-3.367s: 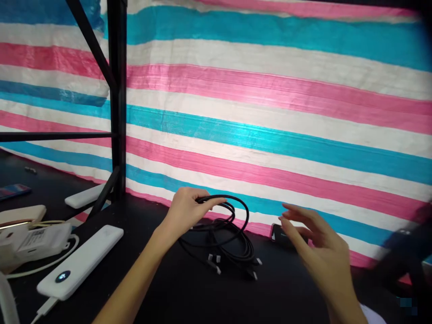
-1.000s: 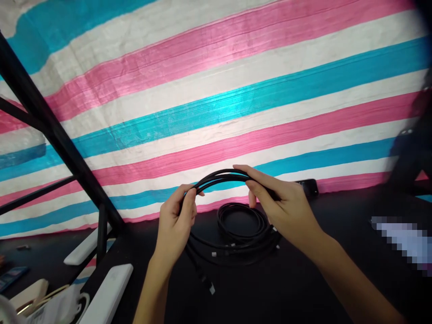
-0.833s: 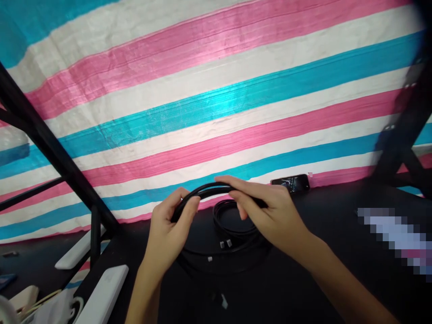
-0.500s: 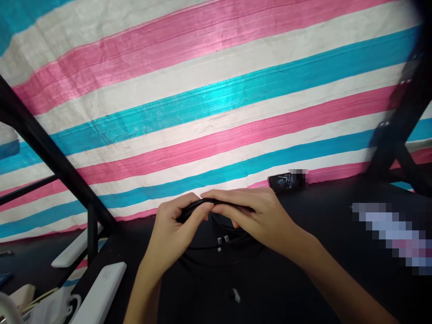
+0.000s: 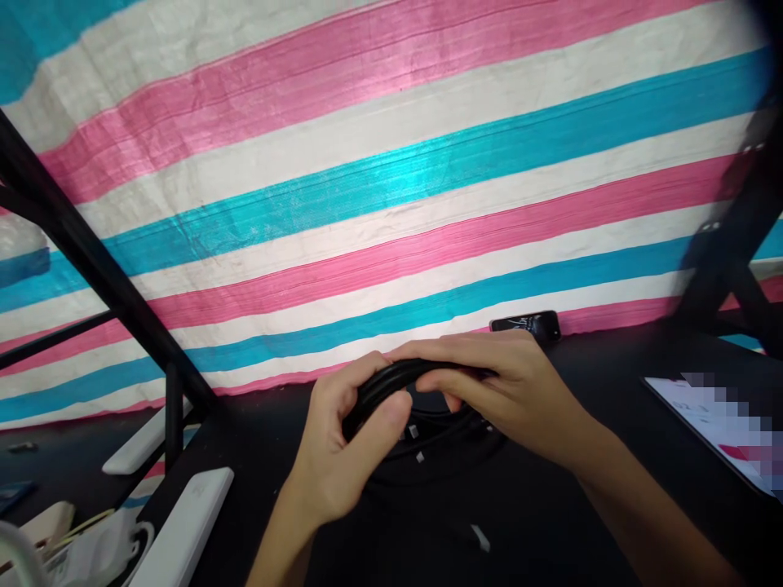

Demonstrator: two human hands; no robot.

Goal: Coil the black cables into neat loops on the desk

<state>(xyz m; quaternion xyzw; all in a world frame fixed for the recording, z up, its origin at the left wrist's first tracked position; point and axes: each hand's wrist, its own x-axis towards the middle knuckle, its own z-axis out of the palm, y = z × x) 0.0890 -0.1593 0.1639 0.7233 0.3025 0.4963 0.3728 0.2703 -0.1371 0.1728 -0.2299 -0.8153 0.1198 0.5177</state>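
Observation:
A coiled black cable (image 5: pixel 400 373) is held up between both my hands, above the black table (image 5: pixel 391 542). My left hand (image 5: pixel 351 440) wraps round the left side of the bundle, its thumb lying along the front. On the upper right of the coil, my right hand (image 5: pixel 495 379) pinches the strands between thumb and fingers. Lower loops of the cable hang below the hands, with small pale connector-like ends (image 5: pixel 413 432) among them. The hands hide part of the coil.
A small dark phone-like device (image 5: pixel 527 326) lies by the striped sheet (image 5: pixel 391 179) at the back. On the right is a tablet-like screen (image 5: pixel 691 416). White bars (image 5: pixel 189 526) and a white adapter (image 5: pixel 101 546) lie left, near a black metal frame (image 5: pixel 91 244). A small white scrap (image 5: pixel 480 538) lies in front.
Both hands have shifted slightly right with the cable. My right hand has slid further from my left, showing more of the bundle between them, and the left thumb has moved off the right fingertips.

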